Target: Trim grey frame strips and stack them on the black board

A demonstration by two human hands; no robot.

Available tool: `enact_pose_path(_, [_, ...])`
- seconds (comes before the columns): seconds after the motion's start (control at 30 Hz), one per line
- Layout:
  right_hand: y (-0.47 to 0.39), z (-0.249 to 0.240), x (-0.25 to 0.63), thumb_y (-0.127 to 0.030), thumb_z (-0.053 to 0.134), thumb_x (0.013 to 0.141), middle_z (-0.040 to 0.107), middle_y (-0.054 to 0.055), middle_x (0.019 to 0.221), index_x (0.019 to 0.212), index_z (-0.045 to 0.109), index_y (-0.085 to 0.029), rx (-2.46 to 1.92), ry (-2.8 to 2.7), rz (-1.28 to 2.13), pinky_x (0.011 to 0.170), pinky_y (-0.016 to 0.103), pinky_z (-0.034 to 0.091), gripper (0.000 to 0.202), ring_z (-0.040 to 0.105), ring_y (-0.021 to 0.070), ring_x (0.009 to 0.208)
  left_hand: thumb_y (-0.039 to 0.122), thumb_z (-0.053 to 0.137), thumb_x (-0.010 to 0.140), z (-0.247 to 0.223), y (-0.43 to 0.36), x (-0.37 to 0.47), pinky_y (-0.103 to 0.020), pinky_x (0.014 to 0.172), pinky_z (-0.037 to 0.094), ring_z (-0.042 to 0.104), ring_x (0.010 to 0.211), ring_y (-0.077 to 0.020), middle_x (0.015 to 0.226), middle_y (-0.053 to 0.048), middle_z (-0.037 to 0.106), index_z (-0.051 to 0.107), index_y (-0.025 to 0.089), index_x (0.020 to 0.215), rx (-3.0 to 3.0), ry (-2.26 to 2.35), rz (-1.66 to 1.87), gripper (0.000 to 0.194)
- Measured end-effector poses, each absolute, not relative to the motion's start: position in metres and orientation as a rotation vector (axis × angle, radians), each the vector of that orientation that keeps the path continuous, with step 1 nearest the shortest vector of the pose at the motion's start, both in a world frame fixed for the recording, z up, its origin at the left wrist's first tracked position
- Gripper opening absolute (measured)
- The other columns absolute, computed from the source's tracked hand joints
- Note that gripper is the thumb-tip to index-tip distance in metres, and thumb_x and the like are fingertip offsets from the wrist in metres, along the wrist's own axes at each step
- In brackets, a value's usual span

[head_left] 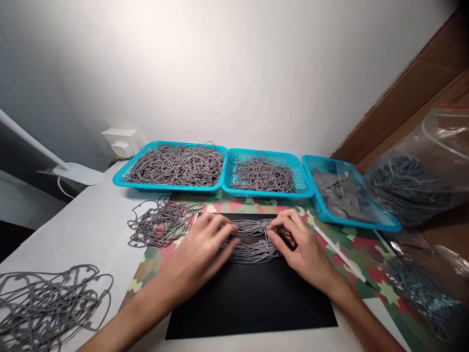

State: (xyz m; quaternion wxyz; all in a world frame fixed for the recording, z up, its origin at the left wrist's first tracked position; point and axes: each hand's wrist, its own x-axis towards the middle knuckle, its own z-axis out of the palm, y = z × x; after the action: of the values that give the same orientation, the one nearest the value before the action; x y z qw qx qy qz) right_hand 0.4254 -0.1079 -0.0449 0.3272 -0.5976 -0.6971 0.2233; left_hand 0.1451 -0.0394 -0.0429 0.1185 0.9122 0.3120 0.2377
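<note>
A stack of thin grey rubber gaskets [252,252] lies across the upper part of a black sheet [252,298], their long strands running side to side. Over the stack's left end is my left hand [210,242], thumb and fingers apart and slightly curled; its fingers hide that end. My right hand [295,239] is at the other end, with thumb and index finger pinched together on the gaskets' tabbed edge. How many gaskets it grips is hidden.
Three blue baskets [168,187] along the wall hold grey strands and flat grey pieces. Loose gasket piles [161,222] lie to the left. A white pen [340,256] rests on the camouflage mat [388,293]. Plastic bags [410,186] and cardboard [414,88] stand right, a lamp [78,173] left.
</note>
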Motion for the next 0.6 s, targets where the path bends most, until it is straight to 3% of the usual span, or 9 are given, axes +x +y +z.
enact_pose_path(0.2, [-0.1186, -0.0452, 0.4186, -0.021, 0.058, 0.116, 0.065, 0.010, 0.129, 0.109, 0.074, -0.022, -1.608, -2.170, 0.321, 0.071, 0.035, 0.057, 0.018, 0.071, 0.0170, 0.074, 0.037, 0.064, 0.120, -0.0537, -0.0474, 0.1550, -0.050, 0.103, 0.049, 0.060, 0.119, -0.0353, 0.120, -0.009, 0.075, 0.069, 0.021, 0.122, 2.804, 0.780, 0.494, 0.017])
enact_pose_path(0.37, [-0.1157, -0.0443, 0.4226, -0.022, 0.059, 0.118, 0.066, 0.009, 0.125, 0.104, 0.070, -0.022, -1.623, -2.178, 0.325, 0.069, 0.033, 0.054, 0.018, 0.072, 0.0171, 0.075, 0.046, 0.071, 0.117, -0.0513, -0.0475, 0.1489, -0.045, 0.099, 0.050, 0.060, 0.115, -0.0317, 0.115, -0.006, 0.072, 0.065, 0.023, 0.110, 2.618, 0.743, 0.471, 0.024])
enact_pose_path(0.6, [-0.1120, -0.0429, 0.4143, -0.016, 0.062, 0.113, 0.064, 0.012, 0.124, 0.108, 0.072, -0.019, -1.653, -2.097, 0.174, 0.069, 0.032, 0.056, 0.011, 0.077, 0.0203, 0.084, 0.045, 0.056, 0.123, -0.0530, -0.0413, 0.1533, -0.049, 0.106, 0.046, 0.060, 0.118, -0.0325, 0.121, -0.006, 0.078, 0.073, 0.025, 0.125, 2.677, 0.772, 0.518, 0.026])
